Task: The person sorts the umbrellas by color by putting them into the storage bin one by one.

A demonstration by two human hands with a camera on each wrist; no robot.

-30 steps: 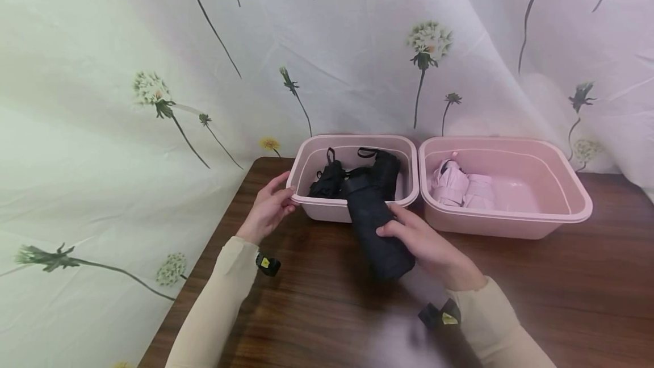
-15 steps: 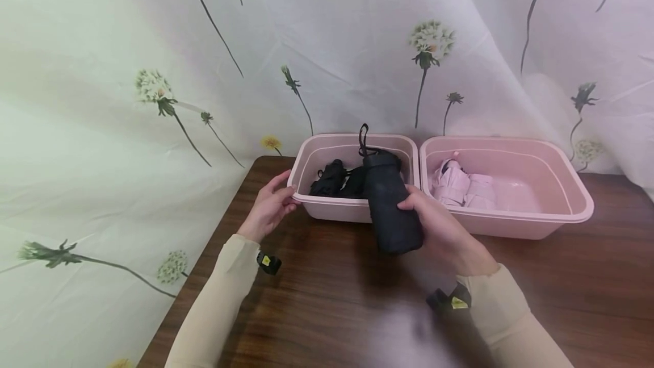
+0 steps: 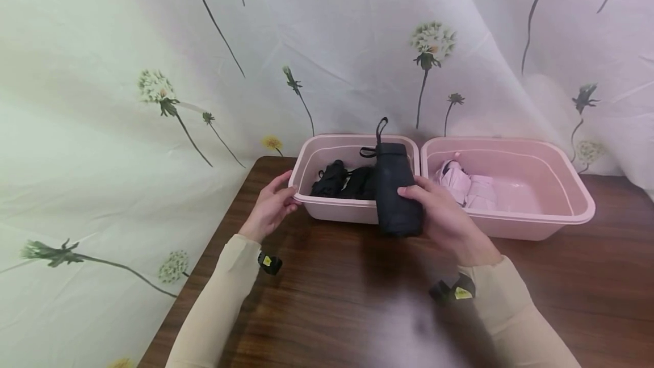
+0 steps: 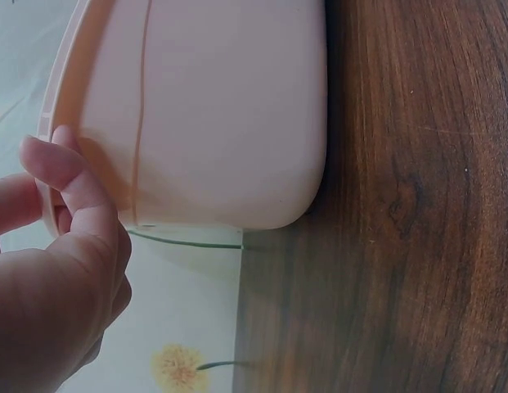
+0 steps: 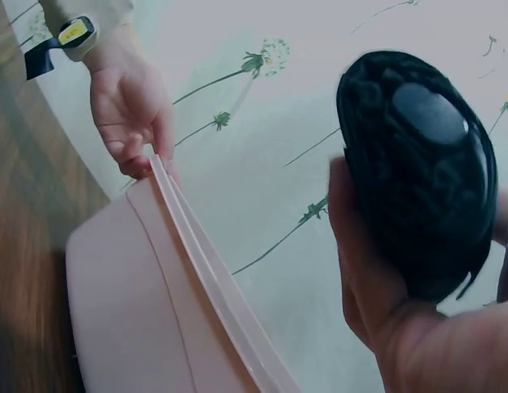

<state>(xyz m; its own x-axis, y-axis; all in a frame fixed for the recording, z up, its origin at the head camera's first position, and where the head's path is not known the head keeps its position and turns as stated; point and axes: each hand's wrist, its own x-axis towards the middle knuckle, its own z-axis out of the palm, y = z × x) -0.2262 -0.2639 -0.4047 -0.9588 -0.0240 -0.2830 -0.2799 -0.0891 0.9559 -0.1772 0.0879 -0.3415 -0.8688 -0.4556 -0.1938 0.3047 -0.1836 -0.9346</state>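
Note:
My right hand [image 3: 452,223] grips a black folded umbrella [image 3: 395,192] in its sleeve, held tilted over the front rim of the left pink bin [image 3: 337,209]. Its wrist loop points up and away; in the right wrist view the umbrella's rounded end [image 5: 417,164] faces the camera. On the left, my left hand [image 3: 271,209] pinches that bin's rim at the near left corner, thumb and fingers on either side, as the left wrist view also shows. Inside the bin lie other black folded umbrellas [image 3: 329,179], partly hidden behind the held one.
A larger pink bin [image 3: 516,226] stands close on the right with pink folded umbrellas [image 3: 480,191] in its left part. Both bins rest on a dark wooden table [image 3: 327,300]. A floral cloth [image 3: 347,44] hangs right behind them.
The right hand has raised the black umbrella, turned it more upright and carried it slightly right and away from me. The left hand keeps its place on the bin's rim.

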